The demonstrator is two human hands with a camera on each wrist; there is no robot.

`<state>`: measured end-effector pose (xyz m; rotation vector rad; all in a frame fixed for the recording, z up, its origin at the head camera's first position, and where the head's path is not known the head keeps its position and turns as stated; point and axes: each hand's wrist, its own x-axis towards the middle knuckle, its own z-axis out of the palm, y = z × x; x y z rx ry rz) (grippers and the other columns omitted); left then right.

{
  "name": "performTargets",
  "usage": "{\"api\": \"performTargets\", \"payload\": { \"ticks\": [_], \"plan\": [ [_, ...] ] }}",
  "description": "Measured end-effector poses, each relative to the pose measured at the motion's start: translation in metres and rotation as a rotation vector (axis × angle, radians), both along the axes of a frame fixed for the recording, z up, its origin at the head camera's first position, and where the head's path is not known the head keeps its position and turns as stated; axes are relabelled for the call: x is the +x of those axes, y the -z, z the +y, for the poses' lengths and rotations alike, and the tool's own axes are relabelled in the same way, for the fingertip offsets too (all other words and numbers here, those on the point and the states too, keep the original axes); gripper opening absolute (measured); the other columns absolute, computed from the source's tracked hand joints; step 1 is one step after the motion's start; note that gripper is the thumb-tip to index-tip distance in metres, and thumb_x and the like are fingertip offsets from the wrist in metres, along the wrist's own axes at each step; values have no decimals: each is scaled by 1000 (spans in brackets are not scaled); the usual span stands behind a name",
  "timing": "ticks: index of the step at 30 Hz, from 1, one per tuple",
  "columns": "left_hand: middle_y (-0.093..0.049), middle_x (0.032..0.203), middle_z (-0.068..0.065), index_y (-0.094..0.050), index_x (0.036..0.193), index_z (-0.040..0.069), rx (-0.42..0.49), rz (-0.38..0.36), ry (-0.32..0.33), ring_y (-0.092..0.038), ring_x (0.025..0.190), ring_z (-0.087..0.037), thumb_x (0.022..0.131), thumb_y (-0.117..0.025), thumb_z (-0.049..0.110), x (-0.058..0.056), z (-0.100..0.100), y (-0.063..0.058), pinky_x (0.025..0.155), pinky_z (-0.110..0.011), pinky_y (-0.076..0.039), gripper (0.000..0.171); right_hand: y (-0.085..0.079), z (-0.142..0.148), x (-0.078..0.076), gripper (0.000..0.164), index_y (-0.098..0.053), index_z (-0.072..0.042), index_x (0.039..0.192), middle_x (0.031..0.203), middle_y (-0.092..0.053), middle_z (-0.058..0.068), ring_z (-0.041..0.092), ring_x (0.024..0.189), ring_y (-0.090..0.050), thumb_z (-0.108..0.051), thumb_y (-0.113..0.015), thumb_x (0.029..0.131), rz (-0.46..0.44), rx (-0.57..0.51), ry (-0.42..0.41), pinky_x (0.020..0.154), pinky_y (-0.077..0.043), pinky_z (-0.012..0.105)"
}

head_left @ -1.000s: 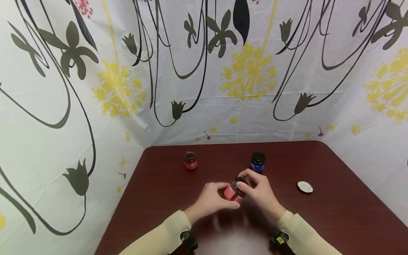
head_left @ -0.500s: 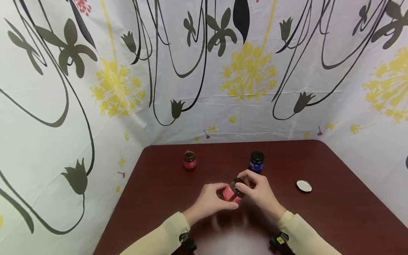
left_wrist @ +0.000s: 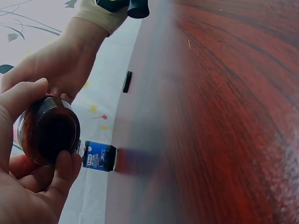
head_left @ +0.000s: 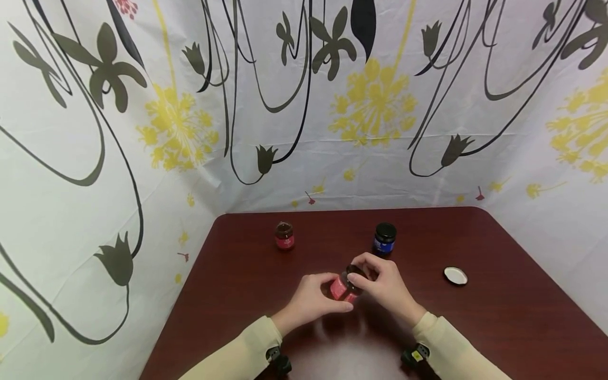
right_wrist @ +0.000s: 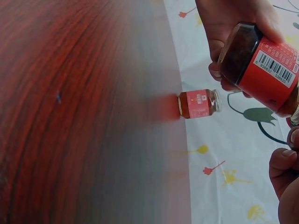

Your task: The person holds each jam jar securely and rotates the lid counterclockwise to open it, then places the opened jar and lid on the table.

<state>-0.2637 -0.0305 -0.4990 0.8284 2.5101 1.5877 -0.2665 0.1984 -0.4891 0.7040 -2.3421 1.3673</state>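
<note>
My left hand [head_left: 311, 296] grips a small glass jar [head_left: 338, 289] with a red label, tilted above the table. In the right wrist view, a barcode shows on the label of this jar [right_wrist: 268, 67] and its contents look dark brown. At the jar's mouth, my right hand [head_left: 389, 282] pinches a dark lid [head_left: 352, 270] between thumb and fingers. Those fingers partly cover the lid, so I cannot tell how tightly it sits. The left wrist view faces the dark base of the jar [left_wrist: 56, 135].
A second red-labelled jar [head_left: 284, 236], without a lid, stands at the back left of the dark red table [head_left: 247, 285]. Just beyond my right hand stands a blue-labelled jar [head_left: 385, 238] with a black top. Farther right lies a loose lid [head_left: 455, 275], white inside up.
Both hands shift very slightly left with the jar. The right fingers turn a little at the lid, while the hold of each hand stays the same.
</note>
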Motion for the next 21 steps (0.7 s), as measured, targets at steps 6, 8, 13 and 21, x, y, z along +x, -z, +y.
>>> {"api": "performTargets", "payload": {
  "ticks": [6, 8, 13, 21],
  "plan": [
    [-70, 97, 13, -71, 112, 26, 14, -32, 12, -67, 85, -6, 73, -91, 37, 0, 0, 2, 75, -25, -55, 45, 0, 0, 0, 20, -67, -30, 103, 71, -52, -7, 12, 61, -47, -31, -80, 89, 5, 5, -3, 52, -39, 28],
    [-70, 98, 13, -71, 113, 26, 17, -42, 16, -67, 86, -6, 74, -91, 37, 0, 0, 3, 75, -25, -55, 45, 0, 1, 0, 20, -67, -30, 103, 71, -53, -7, 12, 61, -48, -30, -80, 89, 3, 7, -7, 52, -39, 28],
    [-71, 97, 13, -71, 113, 27, 20, -59, 24, -67, 85, -7, 75, -90, 37, 0, -1, 5, 75, -26, -55, 43, 1, 1, 0, 20, -67, -28, 104, 72, -54, -7, 12, 61, -48, -29, -80, 89, 4, 11, -22, 52, -39, 27],
    [-70, 98, 13, -71, 113, 26, 23, -54, 30, -67, 86, -7, 75, -90, 37, 1, -2, 6, 75, -26, -55, 44, 2, 1, -1, 21, -67, -30, 105, 71, -52, -9, 10, 59, -45, -27, -79, 89, 21, 25, -52, 51, -38, 26]
  ]
}}
